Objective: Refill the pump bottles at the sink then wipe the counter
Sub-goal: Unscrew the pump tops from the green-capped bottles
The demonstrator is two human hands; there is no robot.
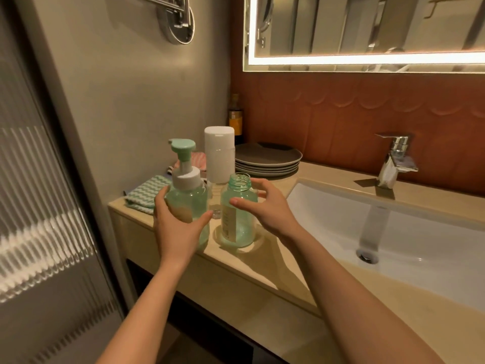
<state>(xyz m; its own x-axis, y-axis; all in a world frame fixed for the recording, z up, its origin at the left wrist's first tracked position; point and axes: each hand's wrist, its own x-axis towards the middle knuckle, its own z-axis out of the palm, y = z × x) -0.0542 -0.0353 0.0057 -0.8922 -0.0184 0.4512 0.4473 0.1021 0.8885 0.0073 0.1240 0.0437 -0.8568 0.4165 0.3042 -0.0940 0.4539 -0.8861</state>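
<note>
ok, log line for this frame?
left hand: grips pump bottle | right hand: cupped round uncapped bottle, grip unclear | cloth: folded on counter

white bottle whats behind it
A dark bottle with an orange label stands in the corner, its lower part partly covered by the white bottle; stacked grey plates sit beside it.

The counter [262, 279] carries an open green bottle [237, 219], stacked plates [267, 158] and folded cloths [147, 193].

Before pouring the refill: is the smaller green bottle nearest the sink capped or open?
Open. The green bottle stands upright on the counter, its threaded neck bare, without pump.
</note>
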